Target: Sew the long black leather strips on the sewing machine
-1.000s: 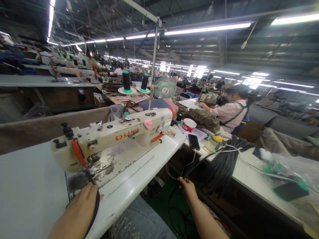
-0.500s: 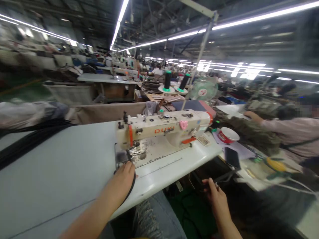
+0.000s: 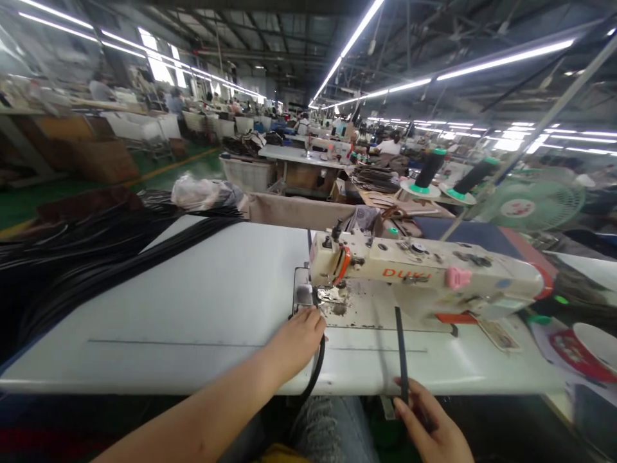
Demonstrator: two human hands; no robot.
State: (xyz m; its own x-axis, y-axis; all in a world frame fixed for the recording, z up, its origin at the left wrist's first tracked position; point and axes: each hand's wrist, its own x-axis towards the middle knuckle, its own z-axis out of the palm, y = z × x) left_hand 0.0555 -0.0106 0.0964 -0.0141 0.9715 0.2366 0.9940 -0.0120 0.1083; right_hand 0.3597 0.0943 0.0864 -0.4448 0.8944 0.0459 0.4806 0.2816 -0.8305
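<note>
A cream sewing machine (image 3: 424, 275) lies across a white table (image 3: 202, 321). My left hand (image 3: 296, 334) rests on the table just in front of the needle area, fingers curled over a black strap (image 3: 315, 366) that loops down off the table edge. My right hand (image 3: 429, 424) is at the table's front edge, pinching the lower end of a second black strip (image 3: 400, 347) that stands up across the table toward the machine.
A big pile of black straps (image 3: 81, 257) covers the table's left end. Two thread cones (image 3: 427, 170) and a green fan (image 3: 530, 202) stand behind the machine. A red-and-white bowl (image 3: 585, 344) sits at the right. Other workers sit at distant tables.
My view has swung left, so the machine now sits right of centre. My right hand has come up from below the table with a black strip. My left hand stays by the needle.
</note>
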